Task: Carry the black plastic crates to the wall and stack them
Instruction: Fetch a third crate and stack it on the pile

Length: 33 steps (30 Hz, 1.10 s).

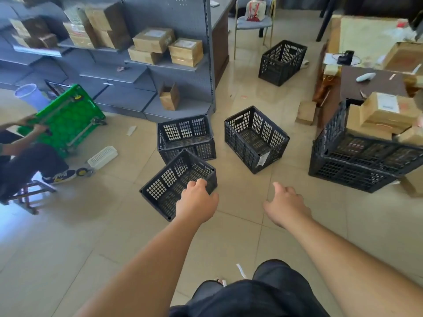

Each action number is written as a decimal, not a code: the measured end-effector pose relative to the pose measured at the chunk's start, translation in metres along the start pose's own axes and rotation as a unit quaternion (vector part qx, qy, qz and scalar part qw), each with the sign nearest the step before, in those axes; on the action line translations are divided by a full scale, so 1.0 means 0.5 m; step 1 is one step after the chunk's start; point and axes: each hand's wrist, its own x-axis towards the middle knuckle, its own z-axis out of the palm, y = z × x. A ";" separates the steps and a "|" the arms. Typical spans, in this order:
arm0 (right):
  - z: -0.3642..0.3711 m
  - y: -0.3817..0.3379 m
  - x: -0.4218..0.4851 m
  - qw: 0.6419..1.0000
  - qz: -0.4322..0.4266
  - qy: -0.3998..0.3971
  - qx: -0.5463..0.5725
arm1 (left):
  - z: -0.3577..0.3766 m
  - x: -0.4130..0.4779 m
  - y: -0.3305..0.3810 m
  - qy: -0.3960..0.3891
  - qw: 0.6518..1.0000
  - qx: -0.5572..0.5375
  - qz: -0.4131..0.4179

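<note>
Several black plastic crates stand on the tiled floor. The nearest crate (174, 181) is tilted, and my left hand (196, 200) grips its near right rim. Behind it is a stack of two crates (186, 138) by the shelving. An empty crate (256, 138) stands right of centre, and another empty crate (282, 61) sits farther back near a chair. My right hand (286, 205) hovers over bare floor, fingers loosely curled, holding nothing. At the right, a stacked pair of crates (357, 163) holds cardboard boxes.
Grey shelving (160, 72) with cardboard boxes fills the back left. A seated person (27, 161) handles a green folding cart (66, 122) at the left. A white basket (103, 156) lies on the floor. A chair (254, 24) and a cluttered table (375, 81) stand behind.
</note>
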 end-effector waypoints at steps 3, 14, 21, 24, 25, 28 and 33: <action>-0.035 -0.043 0.104 1.000 -0.007 -0.006 -0.007 | -0.017 0.092 0.024 -0.003 1.000 -0.007 -0.013; -0.137 -0.265 0.438 0.980 -0.156 -0.070 -0.100 | -0.105 0.345 0.085 0.060 0.987 -0.067 -0.132; -0.117 -0.455 0.529 0.947 -0.244 -0.119 -0.172 | -0.108 0.394 -0.019 0.058 0.955 -0.125 -0.263; -0.087 -0.534 0.554 0.941 -0.256 -0.135 -0.176 | -0.119 0.419 -0.078 0.059 0.941 -0.142 -0.303; -0.077 -0.562 0.563 0.940 -0.256 -0.137 -0.178 | -0.122 0.431 -0.098 0.058 0.937 -0.147 -0.311; -0.037 -0.644 0.594 0.944 -0.242 -0.147 -0.169 | -0.130 0.475 -0.157 0.051 0.930 -0.168 -0.324; 0.036 -0.766 0.645 0.954 -0.209 -0.170 -0.133 | -0.143 0.559 -0.246 0.035 0.923 -0.185 -0.334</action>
